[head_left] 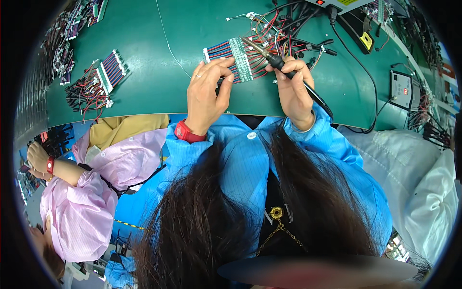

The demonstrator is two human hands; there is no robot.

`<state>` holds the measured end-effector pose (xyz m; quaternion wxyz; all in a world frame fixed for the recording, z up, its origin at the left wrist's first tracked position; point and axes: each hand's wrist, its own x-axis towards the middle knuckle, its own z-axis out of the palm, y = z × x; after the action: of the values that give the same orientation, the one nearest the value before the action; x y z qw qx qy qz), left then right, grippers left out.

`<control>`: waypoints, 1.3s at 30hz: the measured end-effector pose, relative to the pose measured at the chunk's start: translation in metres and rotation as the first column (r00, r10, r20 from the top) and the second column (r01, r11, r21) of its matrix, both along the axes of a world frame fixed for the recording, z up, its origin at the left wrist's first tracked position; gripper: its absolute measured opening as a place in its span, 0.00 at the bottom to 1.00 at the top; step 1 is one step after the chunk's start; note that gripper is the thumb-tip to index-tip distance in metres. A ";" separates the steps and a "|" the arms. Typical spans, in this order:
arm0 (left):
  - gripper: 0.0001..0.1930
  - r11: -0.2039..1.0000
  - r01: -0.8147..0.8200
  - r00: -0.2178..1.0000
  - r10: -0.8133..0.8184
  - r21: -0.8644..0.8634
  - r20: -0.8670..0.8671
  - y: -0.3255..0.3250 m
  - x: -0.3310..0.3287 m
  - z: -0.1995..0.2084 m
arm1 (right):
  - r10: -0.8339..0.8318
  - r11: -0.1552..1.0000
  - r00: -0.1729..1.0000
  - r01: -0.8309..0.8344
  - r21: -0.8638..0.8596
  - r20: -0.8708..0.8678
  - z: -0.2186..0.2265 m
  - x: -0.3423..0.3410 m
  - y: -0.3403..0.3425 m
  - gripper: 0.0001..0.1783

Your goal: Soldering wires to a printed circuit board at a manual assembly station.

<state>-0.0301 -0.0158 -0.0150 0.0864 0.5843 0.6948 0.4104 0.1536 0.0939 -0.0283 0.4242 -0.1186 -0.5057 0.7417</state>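
Observation:
A soldering iron (278,62) is gripped in my right hand (297,91), its metal tip over the top end of a green circuit board strip (240,59). Whether the tip touches is hard to tell. Red, blue and black wires leave the strip on both sides. My left hand (208,92) is closed at the strip's left, its fingertips beside the wires. A thin strand of solder wire (169,47) runs down the green table to this hand; its end is hidden by the fingers.
Another wired board strip (104,79) lies on the green table (144,91) at left. Cable bundles (298,29) spread behind the work. A black cord (358,60) curves down the right, near a small control box (402,90). A co-worker in a pink sleeve (79,216) sits at left.

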 end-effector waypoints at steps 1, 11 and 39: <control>0.02 1.000 -0.006 0.999 0.005 0.023 0.038 0.001 0.001 0.000 | -0.003 1.000 1.000 0.003 -0.007 -0.018 0.000 -0.001 -0.001 0.18; 0.02 0.993 -0.075 0.997 0.075 0.087 -0.007 0.022 0.011 -0.006 | -0.090 0.975 0.993 0.072 -0.210 -0.081 0.017 -0.020 -0.019 0.17; 0.06 0.973 -0.164 0.986 0.165 0.163 0.007 0.025 0.004 -0.013 | -0.332 0.902 0.740 0.067 0.427 0.585 0.065 -0.004 0.004 0.04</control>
<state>-0.0264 0.0096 -0.0282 0.0017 0.5312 0.7052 0.4696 0.1494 0.0975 0.0368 0.3173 -0.3363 -0.7375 0.4922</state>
